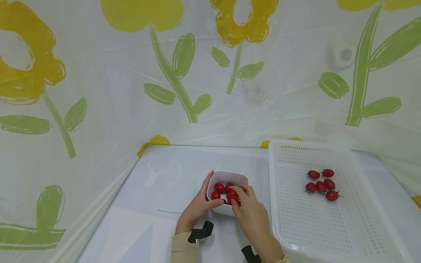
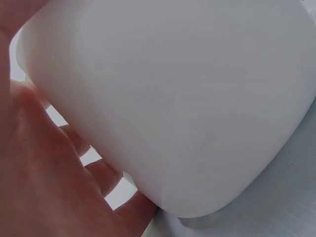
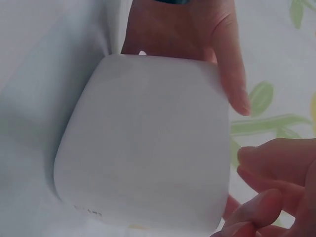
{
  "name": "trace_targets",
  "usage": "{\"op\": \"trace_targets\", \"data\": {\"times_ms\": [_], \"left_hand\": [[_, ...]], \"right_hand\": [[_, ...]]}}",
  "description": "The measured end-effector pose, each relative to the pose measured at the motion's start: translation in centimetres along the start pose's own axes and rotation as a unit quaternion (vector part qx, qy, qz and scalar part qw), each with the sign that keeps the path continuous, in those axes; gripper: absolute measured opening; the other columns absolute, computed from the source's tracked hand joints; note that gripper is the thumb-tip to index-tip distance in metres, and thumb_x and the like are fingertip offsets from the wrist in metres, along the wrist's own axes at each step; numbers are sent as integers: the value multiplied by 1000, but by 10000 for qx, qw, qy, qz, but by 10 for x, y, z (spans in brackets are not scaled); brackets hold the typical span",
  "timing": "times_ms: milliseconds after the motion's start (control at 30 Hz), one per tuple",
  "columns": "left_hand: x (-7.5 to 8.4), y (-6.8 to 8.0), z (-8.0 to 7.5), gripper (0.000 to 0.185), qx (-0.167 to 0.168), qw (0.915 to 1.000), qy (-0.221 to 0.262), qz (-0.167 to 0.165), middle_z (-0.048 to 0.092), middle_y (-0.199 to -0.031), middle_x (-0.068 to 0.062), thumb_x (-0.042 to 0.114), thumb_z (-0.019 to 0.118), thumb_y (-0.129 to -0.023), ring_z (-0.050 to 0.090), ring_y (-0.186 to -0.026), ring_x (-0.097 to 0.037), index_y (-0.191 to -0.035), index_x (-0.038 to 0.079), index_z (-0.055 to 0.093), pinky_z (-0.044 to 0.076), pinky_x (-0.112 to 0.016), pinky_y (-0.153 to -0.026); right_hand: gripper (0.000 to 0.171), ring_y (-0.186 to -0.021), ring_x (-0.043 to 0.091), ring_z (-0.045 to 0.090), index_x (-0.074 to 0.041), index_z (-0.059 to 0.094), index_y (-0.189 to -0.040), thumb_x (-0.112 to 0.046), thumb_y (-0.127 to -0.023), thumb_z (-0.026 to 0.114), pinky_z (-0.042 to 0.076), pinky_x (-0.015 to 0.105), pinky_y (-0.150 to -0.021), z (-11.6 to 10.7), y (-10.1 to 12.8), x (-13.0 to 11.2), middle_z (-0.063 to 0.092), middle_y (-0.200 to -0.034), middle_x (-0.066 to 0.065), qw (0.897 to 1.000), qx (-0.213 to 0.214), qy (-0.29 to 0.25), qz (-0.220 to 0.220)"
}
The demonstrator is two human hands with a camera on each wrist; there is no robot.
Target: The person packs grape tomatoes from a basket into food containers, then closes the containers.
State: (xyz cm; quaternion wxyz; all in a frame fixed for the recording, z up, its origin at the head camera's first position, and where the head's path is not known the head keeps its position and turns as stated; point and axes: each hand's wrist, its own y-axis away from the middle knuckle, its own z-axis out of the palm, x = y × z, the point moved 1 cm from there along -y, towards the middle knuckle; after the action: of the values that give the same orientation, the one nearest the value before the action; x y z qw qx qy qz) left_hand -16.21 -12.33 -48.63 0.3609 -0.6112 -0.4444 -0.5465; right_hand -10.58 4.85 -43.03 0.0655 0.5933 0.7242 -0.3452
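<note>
A small white box (image 1: 227,173) stands on the table with several red cherry tomatoes (image 1: 219,187) inside. My left hand (image 1: 197,206) grips its left wall, thumb over the rim. In the left wrist view the box (image 2: 187,98) fills the frame, with my fingers (image 2: 59,173) under its side. My right hand (image 1: 243,201) reaches into the box from the right, fingertips curled down onto a tomato. From the right wrist, the box's outer wall (image 3: 148,143) shows with the left hand (image 3: 187,29) behind it. My right fingers (image 3: 276,158) are bent above the rim, hiding the tomato.
A large white perforated basket (image 1: 274,182) sits to the right with several cherry tomatoes (image 1: 320,184) inside. A flat translucent lid (image 1: 174,195) lies on the table left of the box. Plastic sheeting printed with flowers walls in the back and left.
</note>
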Motion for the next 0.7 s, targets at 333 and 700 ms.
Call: {"op": "trace_targets", "data": {"times_ms": [333, 700], "left_hand": [[-1, -1, -2, 84, -188, 9996, 214, 42, 25, -139, 2, 27, 67, -79, 22, -127, -21, -137, 48, 10, 30, -48, -97], [-1, -1, -1, 84, -34, 10000, 75, -4, 27, -138, 4, 27, 66, -79, 22, -126, -21, -139, 45, 11, 32, -51, -95]], "right_hand": [[31, -65, -2, 45, -21, 60, -107, -13, -78, 68, 43, 15, -54, -13, 0, -6, 56, -97, -13, 9898, 46, -1278, -628], [33, -69, -2, 50, -21, 59, -110, -10, -80, 66, 43, 17, -51, -49, -2, -1, 54, -89, -20, 9797, 108, -1785, -910]]}}
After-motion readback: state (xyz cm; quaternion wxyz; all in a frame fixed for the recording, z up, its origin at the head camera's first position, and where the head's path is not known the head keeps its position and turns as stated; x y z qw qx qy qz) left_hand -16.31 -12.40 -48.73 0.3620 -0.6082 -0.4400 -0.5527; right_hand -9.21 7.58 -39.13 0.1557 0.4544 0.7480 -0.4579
